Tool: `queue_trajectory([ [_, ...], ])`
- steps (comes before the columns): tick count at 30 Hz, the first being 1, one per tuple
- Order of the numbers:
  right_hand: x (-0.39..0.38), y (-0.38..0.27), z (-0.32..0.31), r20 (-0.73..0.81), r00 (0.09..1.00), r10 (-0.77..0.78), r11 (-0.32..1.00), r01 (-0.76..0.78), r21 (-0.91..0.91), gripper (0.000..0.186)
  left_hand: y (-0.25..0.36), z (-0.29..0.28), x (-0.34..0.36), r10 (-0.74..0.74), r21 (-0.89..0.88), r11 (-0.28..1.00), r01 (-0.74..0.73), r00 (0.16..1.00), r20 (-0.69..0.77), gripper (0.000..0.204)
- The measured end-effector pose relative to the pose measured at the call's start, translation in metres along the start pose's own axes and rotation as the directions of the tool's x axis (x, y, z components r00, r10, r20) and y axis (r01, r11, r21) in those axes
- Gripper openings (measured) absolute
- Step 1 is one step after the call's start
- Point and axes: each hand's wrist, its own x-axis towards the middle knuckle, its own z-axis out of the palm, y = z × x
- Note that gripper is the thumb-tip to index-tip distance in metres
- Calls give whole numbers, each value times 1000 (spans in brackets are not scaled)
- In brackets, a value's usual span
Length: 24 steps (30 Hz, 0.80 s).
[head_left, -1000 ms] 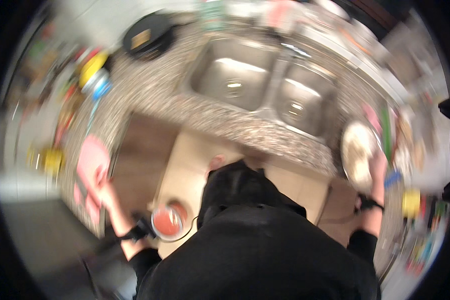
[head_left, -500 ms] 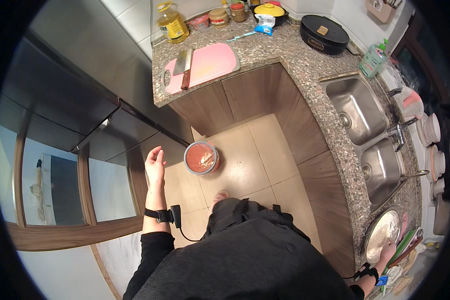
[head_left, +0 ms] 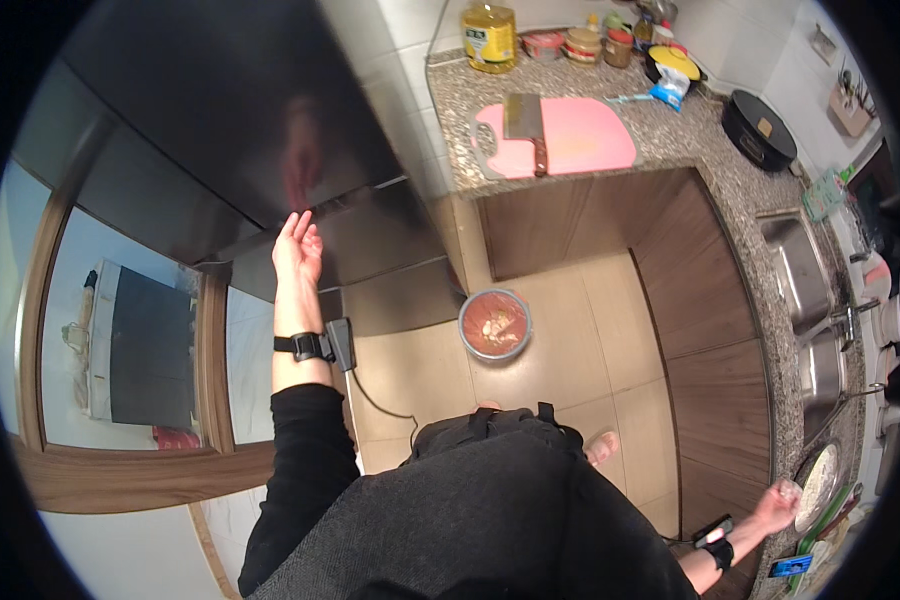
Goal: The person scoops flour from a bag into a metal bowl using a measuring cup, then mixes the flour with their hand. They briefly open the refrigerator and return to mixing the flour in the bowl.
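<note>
My left hand (head_left: 298,255) is raised in front of the dark, glossy fridge (head_left: 240,110), close to the edge where its doors meet. Its fingers are stretched out with nothing held, and I cannot tell if the tips touch. Far to the right, my right hand (head_left: 773,506) is beside a round metal bowl (head_left: 806,520) of white, flour-like stuff (head_left: 820,488) on the counter. The fingers are curled together and whitish at the tips. Whatever they pinch is too small to make out.
On the floor stands a bin (head_left: 495,325) with scraps inside. A cleaver (head_left: 524,125) lies on a pink cutting board (head_left: 590,135). Behind are an oil bottle (head_left: 489,40), jars and a black round pan (head_left: 757,130). A double sink (head_left: 800,270) lines the right counter (head_left: 730,190).
My view has turned left, toward the fridge. My left hand has reached forward to the fridge front. My right hand has come out of the bowl to its near side.
</note>
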Motion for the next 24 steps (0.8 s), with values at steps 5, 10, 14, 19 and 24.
queue_trajectory([
  [5, -83, 89, 123, 98, 979, 178, 982, -183, 40, 18, 19, -21, 47, -121, -322, 943, 86, 988, -93, 14],
  [10, -132, 89, 191, 161, 980, 119, 993, -117, -21, 15, 21, -41, 54, -217, -577, 782, 236, 971, 104, 33],
  [14, -167, 89, 208, 195, 973, 124, 991, -133, 34, 15, 23, -35, 62, -219, -566, 767, 301, 953, 210, 41],
  [19, -205, 80, 206, 142, 981, 134, 990, -137, 16, 17, 14, -46, 55, -179, -539, 785, 305, 945, 273, 43],
  [24, -235, 44, 179, 52, 991, 123, 992, -123, -7, 19, -23, -84, -33, -118, -545, 761, 350, 902, 415, 29],
])
